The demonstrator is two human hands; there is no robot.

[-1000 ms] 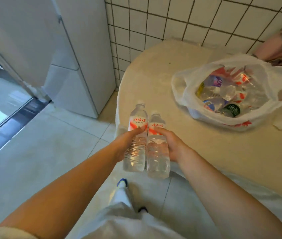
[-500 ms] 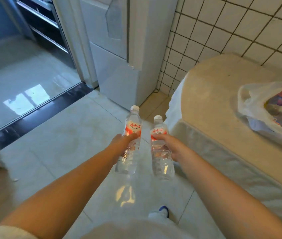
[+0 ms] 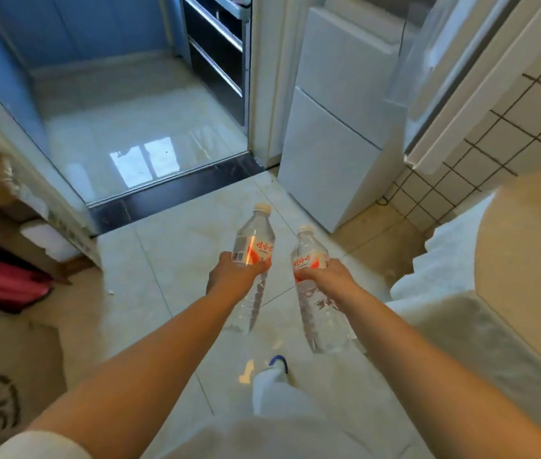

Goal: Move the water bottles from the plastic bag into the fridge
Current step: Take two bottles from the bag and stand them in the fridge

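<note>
Each hand carries one clear water bottle with a red and white label and a white cap. My left hand (image 3: 236, 276) grips the left bottle (image 3: 253, 240) around its label. My right hand (image 3: 327, 279) grips the right bottle (image 3: 308, 256) the same way, a little lower and nearer. Both bottles hang over the pale floor tiles. The white fridge (image 3: 338, 127) stands ahead and to the right, its lower door shut; its upper door (image 3: 481, 81) looks swung open toward the tiled wall. The plastic bag is out of view.
A round beige table (image 3: 527, 260) with a white cloth fills the right edge. Ahead on the left, a doorway with a dark threshold (image 3: 176, 190) opens to another room. A red case (image 3: 0, 283) and cardboard boxes (image 3: 4, 376) sit on the left. My foot (image 3: 277, 361) is below the bottles.
The view has swung left from the table toward the fridge and doorway. The bag has left the view. The two bottles have moved apart and forward.
</note>
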